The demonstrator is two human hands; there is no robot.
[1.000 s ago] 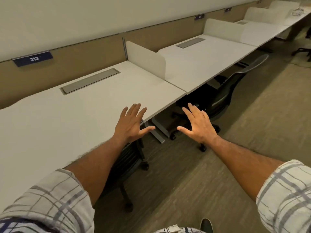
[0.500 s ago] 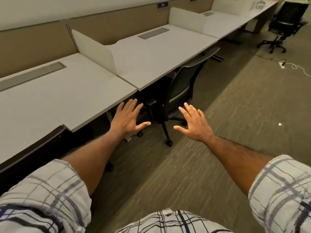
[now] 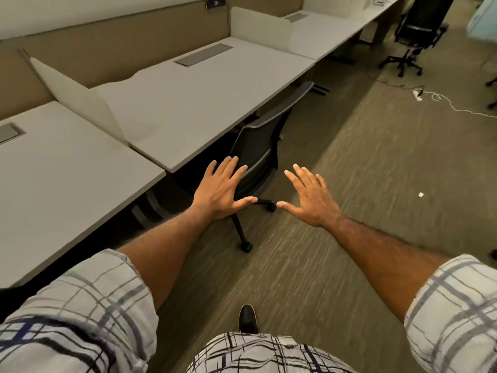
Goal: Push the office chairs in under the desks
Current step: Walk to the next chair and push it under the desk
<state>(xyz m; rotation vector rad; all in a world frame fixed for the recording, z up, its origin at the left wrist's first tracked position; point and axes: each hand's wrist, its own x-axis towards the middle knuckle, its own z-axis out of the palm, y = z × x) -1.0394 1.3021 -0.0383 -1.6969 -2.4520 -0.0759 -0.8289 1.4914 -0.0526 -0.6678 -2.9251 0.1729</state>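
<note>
Both hands spread flat, left hand (image 3: 220,191) and right hand (image 3: 309,197) empty, seemingly short of black office chair (image 3: 259,154)

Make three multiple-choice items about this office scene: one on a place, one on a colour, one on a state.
1. Where is the nearest chair?
A. Partly under a desk
B. On top of a desk
C. Lying on its side

2. What colour is this chair?
A. Red
B. Black
C. White

3. How are both hands?
A. Closed fists
B. Holding a cable
C. Open, fingers spread

Answers:
1 A, its back still stands out beyond the desk edge.
2 B, back and base are dark.
3 C, left hand and right hand hold nothing.
</note>
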